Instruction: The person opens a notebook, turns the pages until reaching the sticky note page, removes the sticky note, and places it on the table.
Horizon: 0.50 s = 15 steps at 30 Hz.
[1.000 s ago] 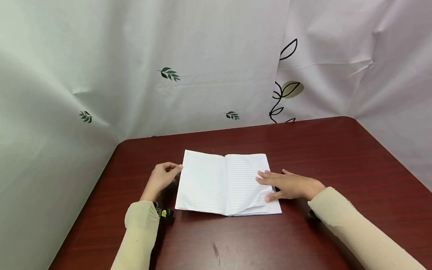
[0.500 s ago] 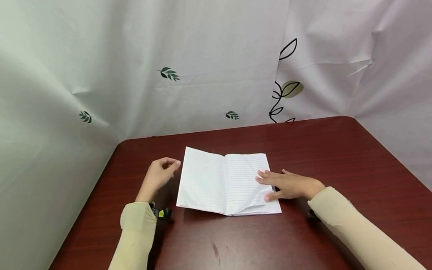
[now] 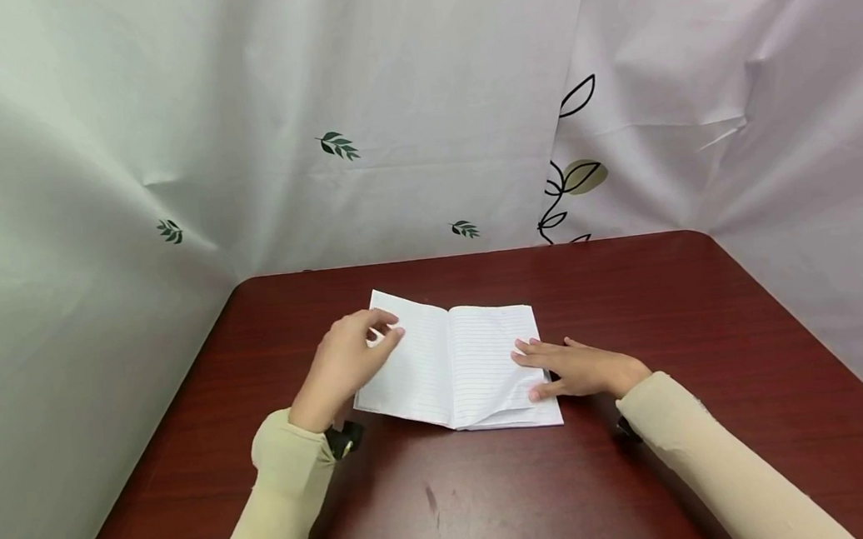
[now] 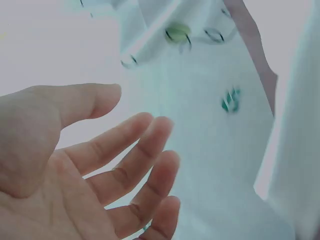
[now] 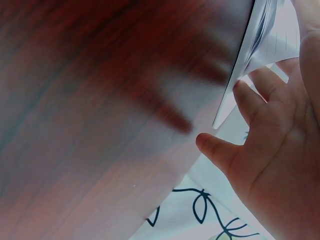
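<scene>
One open notebook [image 3: 453, 364] on table [image 3: 629, 306], two hands, left hand [image 3: 348, 360] relaxed above left page, right hand [image 3: 577, 368] flat on right page.

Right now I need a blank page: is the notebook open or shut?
Open: the notebook lies spread on the table, both lined pages showing.

White lined notebook [image 3: 456, 360], dark-red table [image 3: 628, 289]
</scene>
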{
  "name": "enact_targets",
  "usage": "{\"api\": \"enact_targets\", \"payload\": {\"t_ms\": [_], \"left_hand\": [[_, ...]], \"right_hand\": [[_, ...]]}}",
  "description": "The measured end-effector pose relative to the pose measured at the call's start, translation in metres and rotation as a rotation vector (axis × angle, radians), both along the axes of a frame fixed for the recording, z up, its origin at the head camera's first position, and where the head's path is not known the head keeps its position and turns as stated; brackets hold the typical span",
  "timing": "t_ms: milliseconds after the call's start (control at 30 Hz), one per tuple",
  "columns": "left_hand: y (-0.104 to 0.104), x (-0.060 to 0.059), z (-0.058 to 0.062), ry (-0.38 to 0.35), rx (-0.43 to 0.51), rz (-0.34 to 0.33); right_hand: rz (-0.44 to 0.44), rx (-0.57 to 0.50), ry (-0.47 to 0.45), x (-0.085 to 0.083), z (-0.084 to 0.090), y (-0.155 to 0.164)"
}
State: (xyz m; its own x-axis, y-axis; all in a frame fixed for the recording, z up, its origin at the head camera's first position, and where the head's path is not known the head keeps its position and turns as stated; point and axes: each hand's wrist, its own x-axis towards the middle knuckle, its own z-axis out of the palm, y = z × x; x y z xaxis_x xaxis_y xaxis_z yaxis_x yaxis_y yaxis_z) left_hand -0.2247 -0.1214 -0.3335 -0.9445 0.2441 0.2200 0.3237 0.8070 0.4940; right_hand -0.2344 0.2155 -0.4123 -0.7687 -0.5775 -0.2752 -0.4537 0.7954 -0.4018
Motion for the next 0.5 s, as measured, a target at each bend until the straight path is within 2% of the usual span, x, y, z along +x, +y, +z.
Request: {"api": "enact_targets", "payload": {"t_ms": [133,500], "left_hand": [[0.023,0.01,-0.003,0.051,-0.077,-0.068],[0.071,0.023,-0.03,0.168,-0.228,-0.226]], "right_hand": [[-0.002,-0.009,-0.002,0.0,0.0,0.001],[0.01,-0.008,0.023,0.0,-0.001,0.001]]}}
